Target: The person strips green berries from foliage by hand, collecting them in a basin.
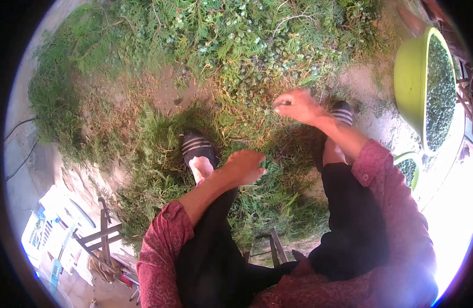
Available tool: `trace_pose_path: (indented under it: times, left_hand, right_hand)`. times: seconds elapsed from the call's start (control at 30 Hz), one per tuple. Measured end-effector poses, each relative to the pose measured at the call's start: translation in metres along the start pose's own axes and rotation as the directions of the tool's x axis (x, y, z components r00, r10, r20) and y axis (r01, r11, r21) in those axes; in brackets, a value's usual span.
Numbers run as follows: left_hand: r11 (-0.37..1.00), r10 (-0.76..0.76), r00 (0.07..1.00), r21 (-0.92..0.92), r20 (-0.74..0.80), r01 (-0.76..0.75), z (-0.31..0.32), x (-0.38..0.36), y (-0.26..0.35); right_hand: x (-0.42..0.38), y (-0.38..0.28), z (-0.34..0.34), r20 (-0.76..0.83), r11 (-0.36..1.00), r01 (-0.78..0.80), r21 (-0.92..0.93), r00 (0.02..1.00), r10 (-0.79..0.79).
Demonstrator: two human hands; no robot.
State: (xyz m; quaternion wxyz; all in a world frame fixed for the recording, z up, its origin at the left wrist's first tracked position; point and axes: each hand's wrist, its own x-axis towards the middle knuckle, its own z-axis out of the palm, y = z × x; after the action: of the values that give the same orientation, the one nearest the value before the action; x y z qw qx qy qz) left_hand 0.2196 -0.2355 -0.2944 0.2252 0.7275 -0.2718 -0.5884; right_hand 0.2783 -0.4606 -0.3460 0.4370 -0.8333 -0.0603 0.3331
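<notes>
My right hand (298, 106) is raised over the heap of cut evergreen branches (241, 46), its thumb and fingers curled together. A small dark greenish bit shows between the fingertips, too small to name. Lower and to the left, my left hand (245, 167) hangs above the green sprigs (269, 179) between my legs. Its fingers are bent in towards the thumb, and whatever they hold, if anything, is hidden. Small pale green cones (241, 84) dot the branches in front of me.
At the right stands a lime-green basin (408, 77) filled with small green pieces, and a smaller green-rimmed container (418, 172) below it. My shoes (198, 143) rest among the clippings. A wooden stool (104, 231) and assorted items lie at lower left, near a black cable (21, 123).
</notes>
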Motion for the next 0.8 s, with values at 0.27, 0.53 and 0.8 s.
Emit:
trace_pose_path:
  times: [0.27,0.53,0.8]
  left_hand:
    - [0.984,-0.086,0.818,-0.175,-0.568,-0.018,0.004,0.017,-0.048]
    - [0.982,-0.171,0.707,-0.173,-0.687,0.069,-0.011,0.031,-0.047]
    - [0.965,-0.231,0.725,-0.056,-0.649,0.257,-0.018,0.043,-0.038]
  right_hand:
    - [0.013,0.004,0.018,0.09,0.973,0.143,-0.182,0.988,-0.129]
    - [-0.012,-0.008,-0.024,0.52,0.44,-0.446,0.78,0.852,-0.058]
    - [0.03,-0.012,0.033,0.009,0.879,0.379,-0.288,0.919,-0.393]
